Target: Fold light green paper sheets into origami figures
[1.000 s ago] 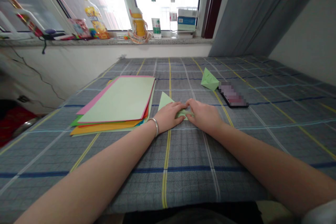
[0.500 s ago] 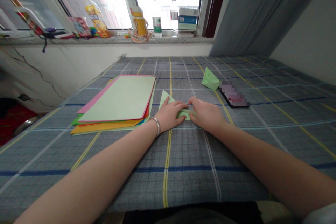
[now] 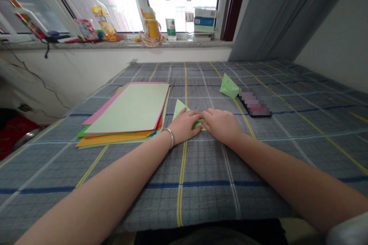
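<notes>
A small folded sheet of light green paper (image 3: 178, 108) lies on the checked cloth, partly covered by both hands. My left hand (image 3: 185, 124) rests palm down on it, fingers spread, with a silver bangle round the wrist. At the paper's right end, my right hand (image 3: 220, 123) has its fingers curled together over the edge, and its fingertips meet those of the left. The part of the paper under the hands is hidden. Farther back on the right stands a folded green paper shape (image 3: 229, 86) with a pointed top.
Left of the hands lies a stack of coloured paper sheets (image 3: 129, 109). A phone (image 3: 255, 102) with a blurred screen is beside the folded shape. Bottles, a yellow cup (image 3: 151, 26) and boxes (image 3: 204, 23) line the windowsill behind the cloth-covered surface (image 3: 207, 172).
My right hand has moved left over the paper's edge, closing the gap to my left hand. Its fingers are now curled closer together. The left hand stays on the paper.
</notes>
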### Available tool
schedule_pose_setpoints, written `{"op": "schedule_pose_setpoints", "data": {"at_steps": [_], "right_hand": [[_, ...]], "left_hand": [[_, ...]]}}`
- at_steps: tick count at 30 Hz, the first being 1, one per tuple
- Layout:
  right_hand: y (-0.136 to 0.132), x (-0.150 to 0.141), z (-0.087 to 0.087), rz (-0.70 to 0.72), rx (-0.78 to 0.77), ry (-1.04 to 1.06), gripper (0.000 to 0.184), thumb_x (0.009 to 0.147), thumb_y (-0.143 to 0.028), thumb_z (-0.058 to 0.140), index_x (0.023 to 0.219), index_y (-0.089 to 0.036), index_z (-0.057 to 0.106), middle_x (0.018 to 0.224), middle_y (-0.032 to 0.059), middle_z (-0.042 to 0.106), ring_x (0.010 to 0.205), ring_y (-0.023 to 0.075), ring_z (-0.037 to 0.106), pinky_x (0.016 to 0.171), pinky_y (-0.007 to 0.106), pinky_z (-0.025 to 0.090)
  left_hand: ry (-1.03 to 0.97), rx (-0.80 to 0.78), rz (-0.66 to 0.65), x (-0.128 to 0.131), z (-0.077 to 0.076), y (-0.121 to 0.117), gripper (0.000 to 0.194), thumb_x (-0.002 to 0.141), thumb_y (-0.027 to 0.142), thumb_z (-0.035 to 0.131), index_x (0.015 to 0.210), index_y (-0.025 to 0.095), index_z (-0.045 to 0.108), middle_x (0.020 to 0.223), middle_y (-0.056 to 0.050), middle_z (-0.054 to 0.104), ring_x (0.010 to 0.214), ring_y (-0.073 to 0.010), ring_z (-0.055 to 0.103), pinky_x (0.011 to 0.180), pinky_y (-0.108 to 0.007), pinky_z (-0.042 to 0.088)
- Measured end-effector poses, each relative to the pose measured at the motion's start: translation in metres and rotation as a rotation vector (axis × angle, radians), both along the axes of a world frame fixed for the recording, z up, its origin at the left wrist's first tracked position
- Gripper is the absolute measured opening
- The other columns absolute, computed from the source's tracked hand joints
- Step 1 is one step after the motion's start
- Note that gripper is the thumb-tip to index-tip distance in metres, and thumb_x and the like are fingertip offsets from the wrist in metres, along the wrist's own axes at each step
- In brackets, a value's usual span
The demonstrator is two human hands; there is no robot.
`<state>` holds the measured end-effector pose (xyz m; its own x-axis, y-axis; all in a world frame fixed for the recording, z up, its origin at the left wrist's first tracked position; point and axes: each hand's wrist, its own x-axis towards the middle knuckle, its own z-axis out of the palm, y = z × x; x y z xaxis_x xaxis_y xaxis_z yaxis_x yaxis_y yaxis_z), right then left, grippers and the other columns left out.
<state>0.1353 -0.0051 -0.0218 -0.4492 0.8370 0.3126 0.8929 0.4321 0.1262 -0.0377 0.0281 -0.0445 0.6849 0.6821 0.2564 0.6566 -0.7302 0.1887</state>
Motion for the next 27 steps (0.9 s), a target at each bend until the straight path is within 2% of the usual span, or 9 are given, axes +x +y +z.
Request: {"op": "schedule_pose_setpoints", "data": {"at_steps": [3,7,12,16,20,24,27], "right_hand": [[-0.0018,-0.0006,0.0022,0.061,0.021,-0.063,0.021,0.093,-0.024,0.038,0.097,-0.02,0.059,0.088,0.0053,0.065,0.08,0.0203,0.061,0.058,0.031,0.031],[-0.0033,0.0018,0.0018,0.068,-0.007,-0.028,0.017,0.09,-0.023,0.043,0.097,-0.02,0.059,0.09,0.0049,0.066,0.08,0.0197,0.061,0.058,0.03,0.031],[-0.0043,0.003,0.0005,-0.085,-0.054,0.049,0.017,0.082,-0.025,0.051,0.099,-0.021,0.055,0.086,0.0032,0.068,0.073,0.0201,0.063,0.055,0.028,0.031],[-0.0043,0.0005,0.0012,-0.146,-0.109,0.059,0.018,0.085,-0.03,0.05,0.101,-0.021,0.053,0.086,0.0041,0.069,0.074,0.0211,0.065,0.055,0.028,0.033],[-0.0027,-0.0009,0.0006,-0.127,-0.09,0.053,0.02,0.09,-0.037,0.046,0.098,-0.022,0.056,0.088,0.0044,0.069,0.077,0.0212,0.065,0.056,0.029,0.034],[-0.0006,0.0005,-0.0014,-0.027,-0.049,0.036,0.019,0.09,-0.033,0.047,0.099,-0.021,0.058,0.092,0.0052,0.067,0.082,0.0213,0.063,0.06,0.029,0.034],[0.0011,0.0041,-0.0025,0.068,-0.111,0.093,0.015,0.088,-0.028,0.048,0.097,-0.021,0.058,0.094,0.0035,0.066,0.082,0.0181,0.061,0.061,0.028,0.033]], "left_hand": [[0.021,0.025,0.012,-0.0003,-0.0017,0.0011,0.028,0.088,0.024,0.045,0.112,0.017,0.056,0.125,-0.011,0.057,0.118,-0.0247,0.051,0.109,-0.051,0.027],[0.014,0.041,0.003,-0.0009,-0.0034,0.0024,0.031,0.084,0.018,0.046,0.114,0.018,0.056,0.124,-0.01,0.057,0.117,-0.0241,0.051,0.106,-0.048,0.031],[-0.021,0.027,-0.028,0.0001,-0.0001,0.0019,0.031,0.087,0.02,0.044,0.115,0.019,0.057,0.122,-0.008,0.059,0.115,-0.0231,0.052,0.102,-0.043,0.036],[-0.002,0.01,-0.034,0.0013,0.0041,0.0002,0.033,0.087,0.018,0.043,0.116,0.019,0.057,0.122,-0.008,0.059,0.114,-0.0225,0.052,0.103,-0.042,0.034],[0.021,0.007,-0.039,0.0021,0.0044,0.0003,0.033,0.088,0.018,0.04,0.117,0.02,0.057,0.123,-0.008,0.058,0.114,-0.0221,0.052,0.103,-0.042,0.035],[0.014,0.03,-0.029,0.0013,0.0003,0.0023,0.029,0.091,0.029,0.044,0.115,0.017,0.057,0.122,-0.01,0.057,0.114,-0.0248,0.053,0.104,-0.046,0.034],[-0.001,0.014,-0.032,-0.0008,-0.0018,0.0045,0.026,0.086,0.024,0.051,0.111,0.018,0.057,0.122,-0.01,0.057,0.115,-0.0256,0.052,0.106,-0.047,0.033]]}}
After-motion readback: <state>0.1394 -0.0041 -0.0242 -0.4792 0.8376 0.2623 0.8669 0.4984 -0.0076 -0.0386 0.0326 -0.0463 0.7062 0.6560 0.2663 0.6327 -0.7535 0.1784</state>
